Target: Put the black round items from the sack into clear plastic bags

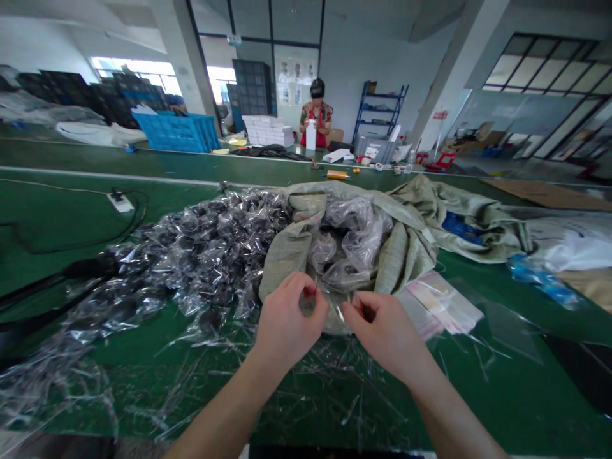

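My left hand (288, 319) is curled closed on a small clear plastic bag (329, 312) with a dark round piece inside. My right hand (382, 331) pinches the other edge of the same bag. Both hands hover over the green table (71, 223), just in front of an open woven sack (396, 255) lined with crumpled clear plastic. A big heap of small packed clear bags (191, 255) with dark items lies to the left of my hands.
Flat empty clear bags (440, 303) lie right of the sack. Thin plastic strips litter the table front. A power strip (119, 203) and cables lie at left. A person (315, 118) works at the far side, near blue crates (176, 131) and white boxes.
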Demonstrator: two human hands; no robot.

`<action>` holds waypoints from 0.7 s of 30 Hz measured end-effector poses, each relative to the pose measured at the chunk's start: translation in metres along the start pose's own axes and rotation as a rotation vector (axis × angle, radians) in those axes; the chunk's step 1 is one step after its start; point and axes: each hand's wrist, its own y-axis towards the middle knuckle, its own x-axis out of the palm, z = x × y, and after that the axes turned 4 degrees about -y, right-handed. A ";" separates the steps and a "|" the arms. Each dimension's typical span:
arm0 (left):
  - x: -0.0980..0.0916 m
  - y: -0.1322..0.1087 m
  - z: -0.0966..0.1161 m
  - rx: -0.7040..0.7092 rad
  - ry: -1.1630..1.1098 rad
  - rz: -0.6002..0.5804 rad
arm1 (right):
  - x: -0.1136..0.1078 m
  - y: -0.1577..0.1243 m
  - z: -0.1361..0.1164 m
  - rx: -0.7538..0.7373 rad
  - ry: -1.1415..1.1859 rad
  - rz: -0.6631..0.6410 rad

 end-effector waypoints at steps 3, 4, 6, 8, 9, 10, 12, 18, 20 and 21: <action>-0.007 0.003 0.004 0.008 -0.018 0.005 | -0.004 0.001 -0.008 -0.007 0.043 -0.008; -0.008 0.004 0.005 0.008 -0.026 0.006 | -0.005 0.001 -0.010 -0.013 0.050 -0.009; -0.011 0.003 0.007 0.016 -0.039 0.014 | -0.007 0.001 -0.014 -0.026 0.057 -0.001; -0.012 0.003 0.009 0.032 -0.046 0.021 | -0.007 0.001 -0.016 -0.036 0.058 0.007; -0.013 0.003 0.009 0.040 -0.044 0.025 | -0.007 0.001 -0.016 -0.039 0.057 0.008; -0.012 0.003 0.008 0.048 -0.039 0.031 | -0.006 0.001 -0.016 -0.039 0.055 0.010; -0.009 0.007 0.006 0.056 -0.023 0.043 | -0.005 0.002 -0.014 -0.034 0.044 0.016; 0.025 0.040 -0.020 -0.029 0.035 -0.027 | 0.002 0.033 0.027 -0.008 0.038 -0.020; 0.038 0.052 -0.032 -0.040 0.057 -0.081 | 0.013 0.059 0.055 0.064 -0.003 0.051; 0.042 0.057 -0.038 -0.044 0.077 -0.090 | 0.021 0.073 0.070 0.127 -0.097 0.102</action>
